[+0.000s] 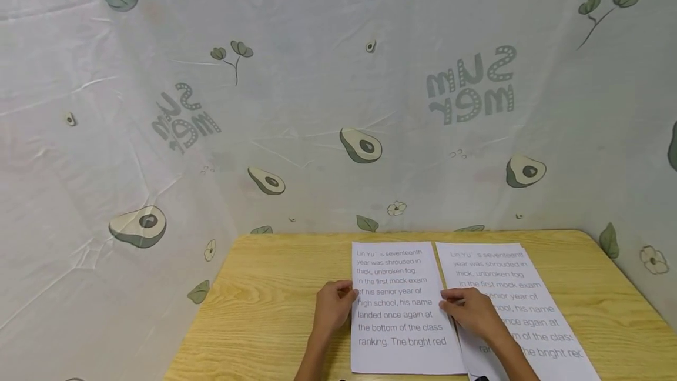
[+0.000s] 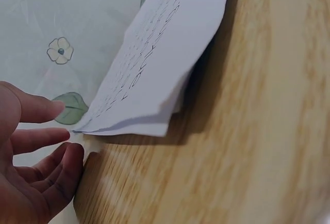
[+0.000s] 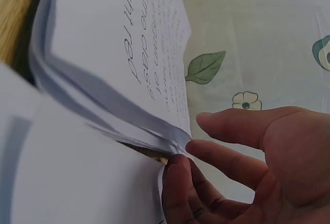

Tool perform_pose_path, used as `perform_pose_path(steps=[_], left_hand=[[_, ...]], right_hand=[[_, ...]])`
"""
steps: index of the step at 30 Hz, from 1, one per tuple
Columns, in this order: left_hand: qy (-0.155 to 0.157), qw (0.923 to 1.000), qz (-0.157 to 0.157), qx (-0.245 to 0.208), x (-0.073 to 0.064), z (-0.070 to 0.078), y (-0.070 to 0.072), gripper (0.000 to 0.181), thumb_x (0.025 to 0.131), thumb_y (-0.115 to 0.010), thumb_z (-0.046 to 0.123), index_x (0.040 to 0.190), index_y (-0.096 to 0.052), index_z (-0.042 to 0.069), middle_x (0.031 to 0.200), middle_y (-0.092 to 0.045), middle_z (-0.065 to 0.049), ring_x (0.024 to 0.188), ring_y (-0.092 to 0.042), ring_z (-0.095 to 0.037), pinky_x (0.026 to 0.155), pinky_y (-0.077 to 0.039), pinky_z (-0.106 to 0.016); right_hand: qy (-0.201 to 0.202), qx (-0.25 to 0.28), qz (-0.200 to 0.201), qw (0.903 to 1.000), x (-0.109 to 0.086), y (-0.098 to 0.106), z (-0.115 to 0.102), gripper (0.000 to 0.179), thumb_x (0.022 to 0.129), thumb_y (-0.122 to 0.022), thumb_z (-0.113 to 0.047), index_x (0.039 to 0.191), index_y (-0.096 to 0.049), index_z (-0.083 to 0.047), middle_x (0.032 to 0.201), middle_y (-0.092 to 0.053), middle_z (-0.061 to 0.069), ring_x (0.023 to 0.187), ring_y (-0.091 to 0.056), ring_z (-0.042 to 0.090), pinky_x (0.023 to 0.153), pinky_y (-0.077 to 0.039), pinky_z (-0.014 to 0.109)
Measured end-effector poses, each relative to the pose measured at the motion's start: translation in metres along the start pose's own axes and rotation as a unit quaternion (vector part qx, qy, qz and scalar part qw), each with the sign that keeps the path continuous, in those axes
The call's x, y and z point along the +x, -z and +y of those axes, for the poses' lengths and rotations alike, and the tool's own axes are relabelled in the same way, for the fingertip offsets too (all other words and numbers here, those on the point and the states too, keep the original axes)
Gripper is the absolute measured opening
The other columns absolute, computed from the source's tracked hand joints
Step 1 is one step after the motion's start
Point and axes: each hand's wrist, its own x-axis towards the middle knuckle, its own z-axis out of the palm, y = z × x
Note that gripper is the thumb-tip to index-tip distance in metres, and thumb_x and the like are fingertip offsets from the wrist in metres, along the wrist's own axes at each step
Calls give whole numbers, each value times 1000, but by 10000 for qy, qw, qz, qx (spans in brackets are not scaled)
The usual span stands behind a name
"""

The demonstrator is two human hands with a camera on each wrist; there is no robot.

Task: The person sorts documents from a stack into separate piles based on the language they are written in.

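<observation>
A small stack of printed sheets (image 1: pixel 396 354) lies on the wooden table between my two hands. My left hand (image 1: pixel 334 306) is at its left edge. In the left wrist view a fingertip of that hand touches the sheet edge, while the left thumb (image 2: pixel 38 108) stands apart from the paper. My right hand (image 1: pixel 473 313) is at the stack's right edge, over part of a second stack of sheets (image 1: pixel 534 310). In the right wrist view a fingertip meets the layered edges of the sheets (image 3: pixel 124 100), and the right thumb (image 3: pixel 232 126) is raised off them. Neither hand visibly pinches paper.
The wooden table (image 1: pixel 264 310) extends left of the sheets and a little to the right. Behind it hangs a pale curtain (image 1: pixel 317 75) printed with avocados, leaves and flowers. The second stack lies close beside the first, with a narrow gap.
</observation>
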Motion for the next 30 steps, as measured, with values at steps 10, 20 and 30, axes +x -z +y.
perform_pose_path(steps=[10, 20, 30], left_hand=[[-145, 9998, 93, -142, -2, 6, 1, 29, 91, -81, 8, 119, -79, -1, 101, -73, -10, 89, -72, -19, 70, -61, -27], [-160, 9986, 31, -496, -3, 9, -2, 30, 89, -79, -3, 119, -79, 1, 94, -72, -6, 81, -67, -12, 66, -57, -21], [-250, 9988, 22, -409, -3, 10, -6, 30, 90, -77, -5, 119, -79, 3, 94, -75, -10, 79, -69, -9, 69, -59, -20]], right_hand=[[240, -58, 142, 9996, -3, 2, -8, 38, 92, -79, -18, 126, -77, 0, 108, -79, 9, 95, -74, 23, 74, -57, 31], [287, 244, 252, 9990, -6, 0, -14, 39, 92, -80, -12, 127, -74, 3, 101, -78, 5, 86, -73, 15, 66, -55, 22], [106, 594, 210, 9980, -7, 0, -14, 37, 93, -75, -5, 129, -72, 5, 102, -76, 8, 82, -72, 15, 63, -59, 24]])
